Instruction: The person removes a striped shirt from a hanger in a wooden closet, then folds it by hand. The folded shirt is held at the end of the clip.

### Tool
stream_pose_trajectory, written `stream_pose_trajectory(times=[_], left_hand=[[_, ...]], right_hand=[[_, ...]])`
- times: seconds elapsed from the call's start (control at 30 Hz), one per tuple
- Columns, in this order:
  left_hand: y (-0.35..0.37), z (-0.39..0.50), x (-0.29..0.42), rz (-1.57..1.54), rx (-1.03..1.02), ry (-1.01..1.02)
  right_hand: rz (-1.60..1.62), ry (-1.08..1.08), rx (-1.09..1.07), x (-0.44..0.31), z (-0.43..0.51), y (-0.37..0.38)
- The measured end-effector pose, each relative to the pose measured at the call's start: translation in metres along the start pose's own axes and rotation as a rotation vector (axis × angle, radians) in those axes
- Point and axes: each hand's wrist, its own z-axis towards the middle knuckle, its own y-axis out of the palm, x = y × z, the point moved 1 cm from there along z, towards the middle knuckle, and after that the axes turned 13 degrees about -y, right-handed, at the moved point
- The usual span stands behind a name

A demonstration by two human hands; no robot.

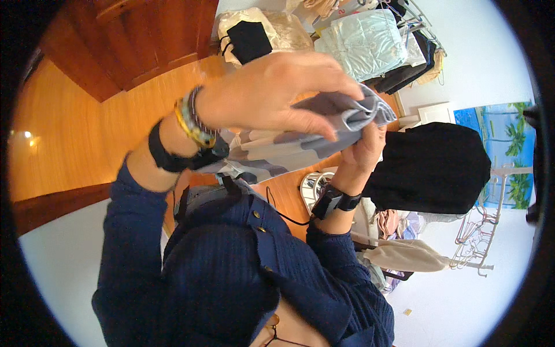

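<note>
A grey, white and beige patterned cloth garment [277, 156] hangs in folds before my chest. Its bunched, hemmed upper end is pinched in my right hand [366, 145], which comes from below with its thumb against the folds. My left hand [282, 93] reaches over the cloth from the left, back of the hand up. Its thumb and fingers are spread apart on either side of the fabric, and a fingertip looks to touch the hem. Part of the garment is hidden behind the left hand and wrist.
A black garment [433, 169] hangs at the right, near a white rack with hangers [477, 230] and a beige cloth [405, 256]. Folded clothes and a pale blue quilt [364, 43] lie at the top. A wooden door [143, 39] stands upper left. A black cable runs beside my right wrist.
</note>
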Motion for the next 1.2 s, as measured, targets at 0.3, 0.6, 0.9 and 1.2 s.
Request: stream_pose_trajectory(times=[0.3,0.6,0.9,1.2], left_hand=[[-0.005,0.026,0.012,0.540,-0.041,0.030],[-0.006,0.024,-0.004,0.297,-0.128,-0.024],[0.012,0.035,-0.014,0.272,0.050,-0.050],[0.003,0.054,0.007,0.094,-0.086,-0.162]], right_hand=[[-0.034,0.007,-0.049,-0.001,0.002,0.008],[-0.075,0.000,-0.108,-0.006,-0.001,0.012],[-0.187,-0.058,-0.102,-0.013,0.011,0.026],[-0.329,-0.214,0.050,-0.014,0.032,0.021]])
